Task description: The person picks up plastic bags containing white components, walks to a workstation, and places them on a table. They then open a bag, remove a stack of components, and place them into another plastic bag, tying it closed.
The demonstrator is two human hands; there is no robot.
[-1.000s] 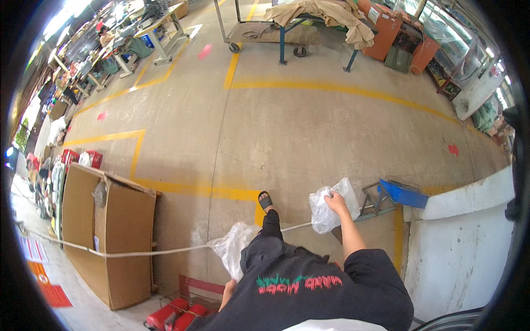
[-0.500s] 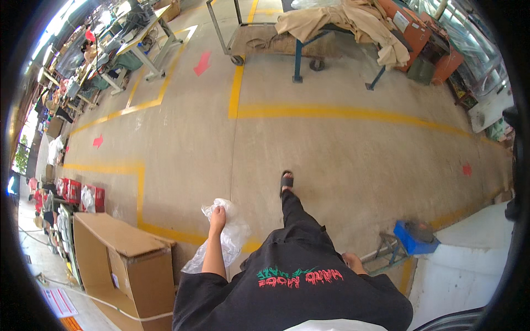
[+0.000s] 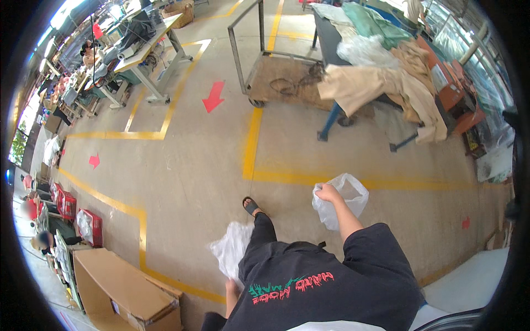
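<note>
Now right hand [image 3: 328, 193] grips clear bag [image 3: 341, 199], hanging downward.

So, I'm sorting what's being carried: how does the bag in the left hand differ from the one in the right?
The left bag hangs low beside the hip; the right bag is raised out in front. The left bag looks crumpled and milky; the right bag is puffed open and clearer. The left hand is mostly hidden by the shirt; the right hand shows plainly, gripping the bag's top. Both are thin plastic bags.
</note>
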